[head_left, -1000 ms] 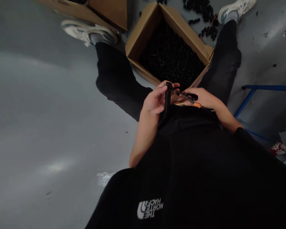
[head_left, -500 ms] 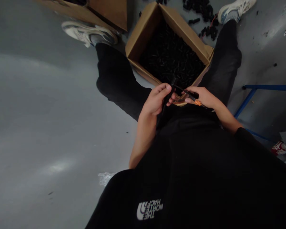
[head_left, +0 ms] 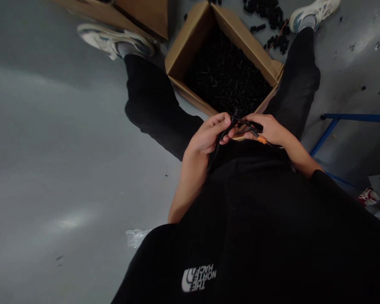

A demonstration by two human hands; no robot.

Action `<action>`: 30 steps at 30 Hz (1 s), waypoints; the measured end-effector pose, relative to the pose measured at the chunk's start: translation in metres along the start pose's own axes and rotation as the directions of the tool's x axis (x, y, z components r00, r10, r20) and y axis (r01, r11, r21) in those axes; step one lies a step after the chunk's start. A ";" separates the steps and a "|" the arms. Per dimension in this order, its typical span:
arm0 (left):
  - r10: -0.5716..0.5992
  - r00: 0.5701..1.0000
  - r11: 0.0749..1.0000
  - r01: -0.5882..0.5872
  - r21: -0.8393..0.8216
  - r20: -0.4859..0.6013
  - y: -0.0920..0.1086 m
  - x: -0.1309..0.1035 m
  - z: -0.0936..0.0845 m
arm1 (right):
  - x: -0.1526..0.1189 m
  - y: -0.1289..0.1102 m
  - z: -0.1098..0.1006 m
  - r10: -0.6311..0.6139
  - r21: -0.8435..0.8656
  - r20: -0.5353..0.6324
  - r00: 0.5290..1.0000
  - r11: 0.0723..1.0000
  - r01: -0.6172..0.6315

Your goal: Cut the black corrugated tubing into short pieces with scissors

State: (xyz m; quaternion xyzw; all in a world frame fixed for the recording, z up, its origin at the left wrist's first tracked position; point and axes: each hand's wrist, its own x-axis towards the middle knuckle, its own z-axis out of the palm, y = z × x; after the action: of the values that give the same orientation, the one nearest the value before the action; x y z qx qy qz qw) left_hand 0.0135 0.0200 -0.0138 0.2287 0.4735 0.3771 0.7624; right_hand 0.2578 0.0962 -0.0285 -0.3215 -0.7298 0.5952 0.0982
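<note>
My left hand (head_left: pixel 210 133) pinches a thin black corrugated tube (head_left: pixel 221 137) between thumb and fingers. The tube's upper end sticks out past the fingertips, and its lower part runs down along the wrist toward my lap. My right hand (head_left: pixel 269 128) is closed around dark scissors (head_left: pixel 255 132) with an orange part on the handle. Their narrow blades reach to the tube beside my left thumb; whether they are open or closed around it I cannot make out. Just beyond both hands, a cardboard box (head_left: pixel 190 40) holds a heap of short black tube pieces (head_left: pixel 228 74).
The box stands on the grey floor between my outstretched legs. More black pieces (head_left: pixel 269 14) lie loose beyond it. Another cardboard box (head_left: pixel 145 17) is at upper left. A blue metal frame (head_left: pixel 354 117) stands at right, and clear plastic (head_left: pixel 136 237) lies at lower left.
The tube's upper end has shifted slightly right and now stands closer to my right hand. The scissors have turned a little. My hands keep nearly the same place.
</note>
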 end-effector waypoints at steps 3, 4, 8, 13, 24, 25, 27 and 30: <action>0.092 0.990 0.984 -0.073 0.163 -0.108 -0.008 0.002 -0.004 | 0.002 0.001 0.005 0.053 -0.055 -0.015 0.999 0.997 -0.053; 0.141 0.978 0.967 -0.102 0.233 -0.156 -0.011 0.003 -0.006 | 0.002 0.002 0.008 0.085 -0.051 -0.021 0.996 0.995 -0.086; 0.296 0.906 0.861 -0.115 0.496 -0.303 -0.021 0.003 -0.005 | 0.001 0.005 0.016 0.158 -0.003 -0.047 0.986 0.987 -0.158; 0.372 0.871 0.749 -0.077 0.658 -0.322 -0.028 0.004 0.002 | 0.001 0.011 0.022 0.157 -0.025 -0.069 0.985 0.987 -0.159; 0.138 0.930 0.977 -0.185 -0.109 -0.340 -0.017 0.007 -0.019 | -0.003 0.017 0.000 0.065 -0.132 0.035 0.997 0.989 -0.060; 0.117 0.943 0.976 -0.168 -0.142 -0.312 -0.016 0.008 -0.016 | -0.001 0.015 -0.001 0.057 -0.127 0.053 0.997 0.991 -0.050; 0.080 0.967 0.976 -0.124 -0.176 -0.241 -0.016 0.009 -0.012 | 0.003 0.008 -0.001 0.038 -0.103 0.069 0.997 0.994 -0.031; 0.048 0.985 0.980 -0.078 -0.183 -0.164 -0.019 0.011 -0.010 | 0.005 0.001 0.001 0.014 -0.054 0.063 0.998 0.998 -0.010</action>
State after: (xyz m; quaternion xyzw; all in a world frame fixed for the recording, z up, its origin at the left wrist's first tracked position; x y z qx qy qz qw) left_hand 0.0138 0.0172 -0.0374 0.1397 0.4873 0.4612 0.7283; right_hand 0.2535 0.0983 -0.0314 -0.3092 -0.7464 0.5859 0.0627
